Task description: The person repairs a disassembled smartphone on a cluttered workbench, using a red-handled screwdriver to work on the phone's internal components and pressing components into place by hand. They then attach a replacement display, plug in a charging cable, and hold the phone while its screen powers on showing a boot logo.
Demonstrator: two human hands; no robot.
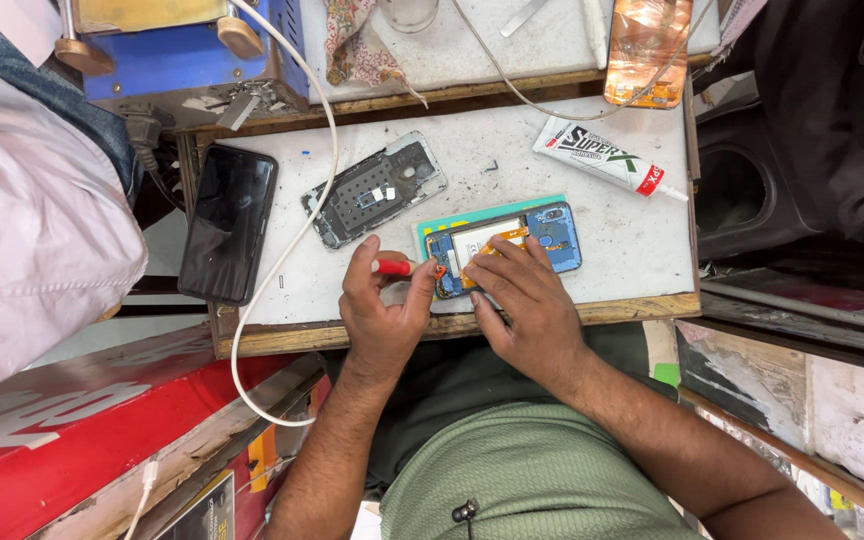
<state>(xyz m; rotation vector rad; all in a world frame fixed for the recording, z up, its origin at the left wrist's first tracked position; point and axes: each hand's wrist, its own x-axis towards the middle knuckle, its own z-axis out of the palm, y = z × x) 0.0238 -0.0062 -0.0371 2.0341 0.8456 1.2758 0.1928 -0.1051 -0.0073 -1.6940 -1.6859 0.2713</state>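
both forearms up, left hand (382,310) fingers pinching red screwdriver (397,267), right hand (527,300) fingers flat on opened phone (507,245)

Two hands work here, a left hand (384,310) and a right hand (527,300). On the worktop (602,230) lie one opened phone (507,245), one phone frame (374,190), one black screen panel (228,222), one glue tube (607,157), one red-handled screwdriver (397,267) and one white cable (292,230).

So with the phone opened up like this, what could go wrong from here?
The left hand holds a red-handled tool at the edge of the opened phone; a slip might gouge its board or the orange ribbon cable. The right hand presses on the phone near the table edge, so it could slide off. The white cable might snag the loose frame.
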